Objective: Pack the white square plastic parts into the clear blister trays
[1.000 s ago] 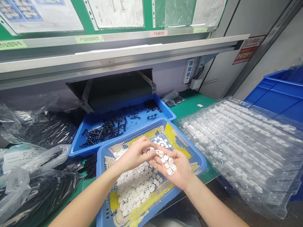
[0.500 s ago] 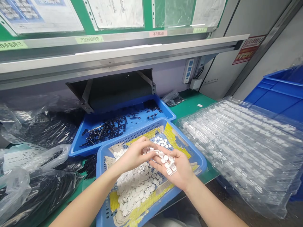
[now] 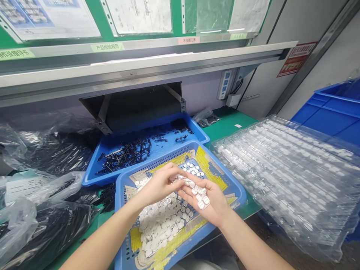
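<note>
My right hand [image 3: 216, 206] is cupped palm up over the blue basket [image 3: 241, 187], holding several small white square plastic pieces [image 3: 203, 202]. Bent over the fingers of that palm, my left hand [image 3: 161, 183] has its thumb and fingertips closed on some of the pieces; its fingertips are partly hidden. Beneath both hands, a heap of the same white pieces [image 3: 157, 228] lies in the basket, with a smaller scatter [image 3: 192, 168] towards its far side. Yellow tape and worn brown patches line the basket.
Behind the basket is a blue tray [image 3: 165, 148] with black plastic parts [image 3: 132, 152]. Clear bags of black parts [image 3: 53, 225] lie at left. At right stands a stack of clear blister trays [image 3: 289, 180] with white pieces, near a blue crate [image 3: 332, 112]. A metal rail [image 3: 140, 67] crosses above.
Both hands keep nearly the same place over the basket. The white pieces in my right palm have shifted slightly.
</note>
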